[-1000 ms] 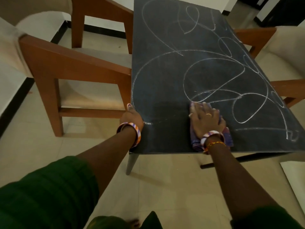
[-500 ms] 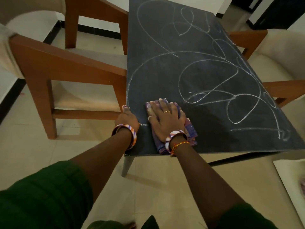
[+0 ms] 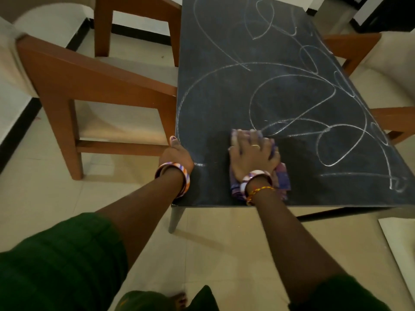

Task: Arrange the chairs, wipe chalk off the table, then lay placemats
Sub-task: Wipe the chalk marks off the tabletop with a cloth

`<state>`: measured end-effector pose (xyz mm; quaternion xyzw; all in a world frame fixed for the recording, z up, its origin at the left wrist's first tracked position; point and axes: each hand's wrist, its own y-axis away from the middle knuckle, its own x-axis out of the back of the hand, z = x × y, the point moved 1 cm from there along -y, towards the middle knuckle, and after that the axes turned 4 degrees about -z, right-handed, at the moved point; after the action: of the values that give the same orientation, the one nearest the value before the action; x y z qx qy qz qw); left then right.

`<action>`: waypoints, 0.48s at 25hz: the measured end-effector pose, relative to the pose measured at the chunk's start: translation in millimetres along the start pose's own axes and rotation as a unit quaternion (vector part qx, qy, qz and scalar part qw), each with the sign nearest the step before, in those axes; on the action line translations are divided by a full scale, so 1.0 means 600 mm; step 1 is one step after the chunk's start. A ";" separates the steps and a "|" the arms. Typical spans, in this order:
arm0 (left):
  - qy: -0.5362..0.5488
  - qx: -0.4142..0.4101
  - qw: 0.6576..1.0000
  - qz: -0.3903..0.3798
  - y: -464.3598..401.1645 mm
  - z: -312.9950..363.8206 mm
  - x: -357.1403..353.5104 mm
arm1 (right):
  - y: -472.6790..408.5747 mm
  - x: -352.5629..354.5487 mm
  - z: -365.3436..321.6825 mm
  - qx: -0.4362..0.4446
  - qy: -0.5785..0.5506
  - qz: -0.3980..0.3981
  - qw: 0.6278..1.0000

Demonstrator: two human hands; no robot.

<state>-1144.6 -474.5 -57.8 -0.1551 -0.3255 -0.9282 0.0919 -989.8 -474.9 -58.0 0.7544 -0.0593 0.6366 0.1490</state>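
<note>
Looping white chalk lines (image 3: pixel 292 75) cover most of a dark table (image 3: pixel 224 97). A darker wiped patch lies by its near edge. My right hand (image 3: pixel 251 158) presses flat, fingers spread, on a folded purple checked cloth (image 3: pixel 281 181) on the table near the front edge. At the near left corner my left hand (image 3: pixel 177 153) holds the table's side edge. Its thumb lies along the edge and its fingers are hidden.
A wooden chair (image 3: pixel 89 70) with a pale cushion stands against the table's left side, with another chair (image 3: pixel 134 5) behind it. Wooden chair arms (image 3: pixel 393 117) show at the right side. A pale flat sheet (image 3: pixel 402 239) lies on the tiled floor at the lower right.
My right hand slid the cloth left towards my left hand, then back to the right along the near edge. My left hand stayed on the table edge.
</note>
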 end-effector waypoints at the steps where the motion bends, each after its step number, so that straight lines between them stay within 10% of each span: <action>1: 0.003 0.003 1.000 -0.001 0.000 -0.001 0.000 | 0.015 -0.009 -0.035 0.062 0.007 -0.005 0.998; 4: 0.017 0.014 1.000 0.006 0.000 -0.002 -0.001 | 0.011 -0.013 -0.050 0.128 0.007 -0.025 0.991; 12: 0.000 0.011 1.000 0.028 0.004 0.002 -0.004 | -0.042 0.037 0.203 -0.202 -0.060 0.020 0.977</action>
<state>-1141.6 -475.4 -56.6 -0.1633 -0.3315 -0.9215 0.1194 -864.1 -485.5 -57.4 0.7444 -0.2105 0.5674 0.2822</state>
